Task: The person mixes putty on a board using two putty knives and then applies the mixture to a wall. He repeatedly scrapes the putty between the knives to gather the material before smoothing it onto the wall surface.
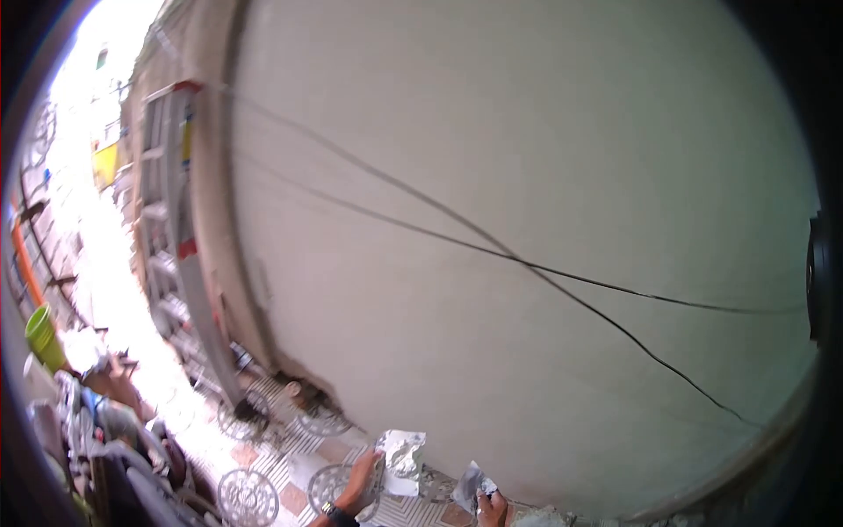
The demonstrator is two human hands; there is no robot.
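Note:
Low in the view, my left hand [360,479] is closed on the edge of a flat silvery plate [402,474] with whitish smears on its face. A dark watch [330,509] is on that wrist. To the right, at the bottom edge, my right hand [494,509] grips what looks like a putty knife [471,486], its grey blade pointing up and left. The handle is hidden in my fingers. Plate and blade are apart, both in front of the foot of a pale plastered wall [527,369].
Two dark cables [413,187] cross in front of the wall. An aluminium ladder [189,255] leans at the wall's left end. Patterned tiles [294,505] cover the floor. At lower left lies a heap of items [132,457], with a green bucket [44,338] above it.

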